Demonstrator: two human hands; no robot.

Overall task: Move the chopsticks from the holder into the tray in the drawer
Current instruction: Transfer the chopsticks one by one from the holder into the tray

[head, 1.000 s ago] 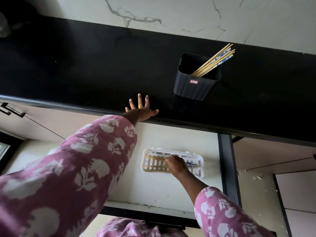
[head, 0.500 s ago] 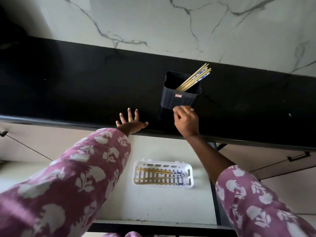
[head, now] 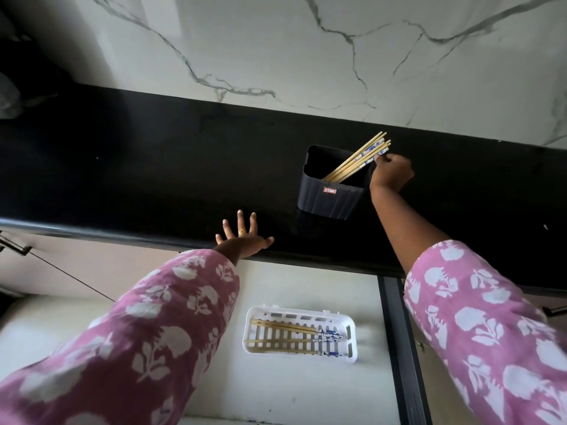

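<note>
A white marble wall (head: 306, 50), crossed by thin grey veins, is seen along the top of the view. A paler vertical band of light is cast on it toward the left. Below it, a black counter (head: 153, 167) is run across the full width, and its rounded front edge (head: 92, 232) is marked by a faint sheen. Under the counter at the left, beige cabinet fronts (head: 76, 265) are fitted, divided by a thin dark line, and a dark bar handle (head: 15, 245) is mounted there. The upper left corner (head: 21, 56) is left in deep shadow, and nothing can be made out in it.
</note>
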